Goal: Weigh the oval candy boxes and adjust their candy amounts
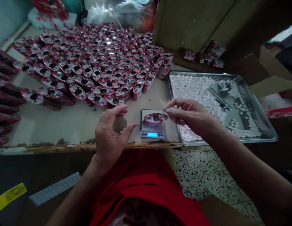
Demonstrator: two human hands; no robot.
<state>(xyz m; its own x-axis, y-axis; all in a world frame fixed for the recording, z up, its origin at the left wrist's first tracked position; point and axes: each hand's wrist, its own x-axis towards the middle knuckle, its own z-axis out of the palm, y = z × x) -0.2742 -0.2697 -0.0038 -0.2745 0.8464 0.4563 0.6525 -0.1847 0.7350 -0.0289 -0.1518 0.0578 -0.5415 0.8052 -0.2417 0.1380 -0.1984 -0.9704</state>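
A small digital scale [152,135] with a lit blue display sits near the table's front edge. On its plate stands a red-and-white patterned oval packet [149,119] with a dark round hole in its top. My right hand [187,113] is just right of the packet, its fingers pinched on a few small white tablets [176,107]. To the left of the scale, my left hand [112,128] is held with thumb and fingers apart and nothing between them. A metal tray [269,125] at the right holds many loose white tablets.
Rows of similar patterned packets [96,98] cover the back and left of the table [75,122]. A metal scraper-like piece [218,98] lies in the tray. Cardboard boxes [254,67] stand at the right, and clear plastic bags [117,15] lie at the back.
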